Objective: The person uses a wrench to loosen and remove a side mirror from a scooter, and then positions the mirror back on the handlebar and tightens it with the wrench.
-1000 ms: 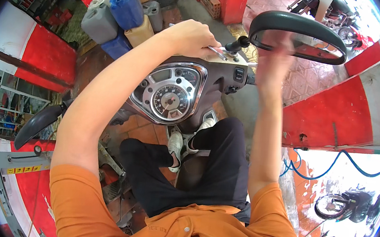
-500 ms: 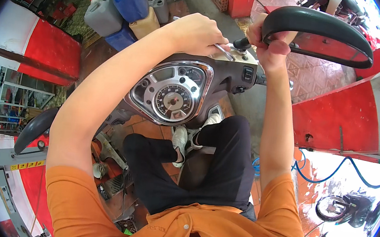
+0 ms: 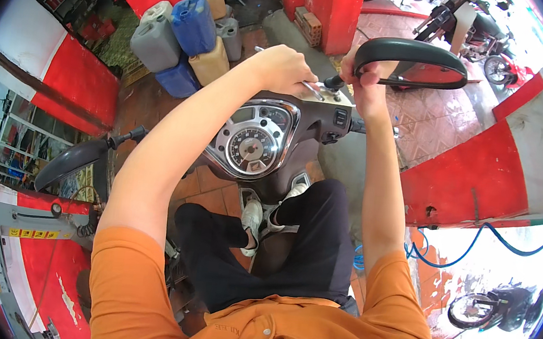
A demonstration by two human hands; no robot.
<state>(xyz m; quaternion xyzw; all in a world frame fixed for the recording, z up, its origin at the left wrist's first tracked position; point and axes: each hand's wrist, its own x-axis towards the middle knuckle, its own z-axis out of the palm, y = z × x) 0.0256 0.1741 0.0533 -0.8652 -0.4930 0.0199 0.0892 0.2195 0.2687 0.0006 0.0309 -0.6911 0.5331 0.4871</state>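
Observation:
My left hand [image 3: 283,69] is closed around a metal wrench [image 3: 312,92], whose jaw end reaches toward the base of the right mirror's stem [image 3: 335,82]. Whether the jaw is seated on a nut is too small to tell. My right hand [image 3: 365,80] grips the black rear-view mirror [image 3: 413,50] at the inner edge of its housing, where the stem meets it. Below my hands lies the scooter's handlebar cover, with a round chrome-rimmed instrument panel [image 3: 252,147]. My left forearm hides part of that panel's left side.
Another mirror [image 3: 75,162] sticks out on the left. Plastic jerrycans [image 3: 194,26] stand ahead on the left, and bricks [image 3: 308,26] beside a red pillar [image 3: 331,10]. Parked motorcycles [image 3: 481,29] are far right. A blue hose [image 3: 450,262] hangs at right.
The view has shifted, showing more of the left mirror and the parked motorcycles. The right mirror appears farther away and at a slightly different angle. Both hands keep their holds.

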